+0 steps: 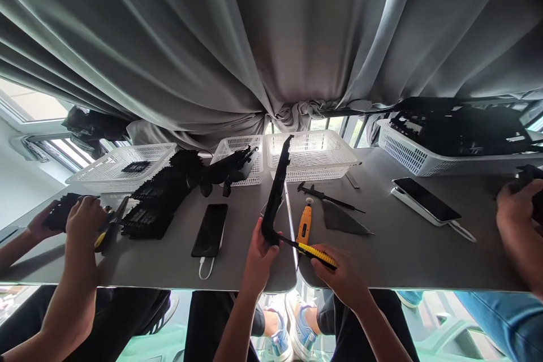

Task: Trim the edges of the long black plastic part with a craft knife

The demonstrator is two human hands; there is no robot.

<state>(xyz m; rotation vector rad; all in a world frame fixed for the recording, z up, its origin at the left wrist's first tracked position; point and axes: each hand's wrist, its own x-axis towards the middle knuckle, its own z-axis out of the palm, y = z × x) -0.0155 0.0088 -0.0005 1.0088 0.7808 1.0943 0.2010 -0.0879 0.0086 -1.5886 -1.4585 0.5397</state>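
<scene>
My left hand (259, 257) grips the lower end of a long black plastic part (276, 192) that stands nearly upright over the table's front edge. My right hand (339, 274) holds a yellow-and-black utility knife (316, 254), its blade tip touching the base of the black part. An orange-handled tool (304, 224) lies on the table just beyond my hands.
White baskets (311, 154) (123, 167) line the far side, one at right (407, 153) full of black parts. A heap of black parts (165, 192), two phones (210, 230) (425, 199) and a grey sheet (341, 220) lie on the tables. Co-workers' hands work at left (85, 220) and right (515, 209).
</scene>
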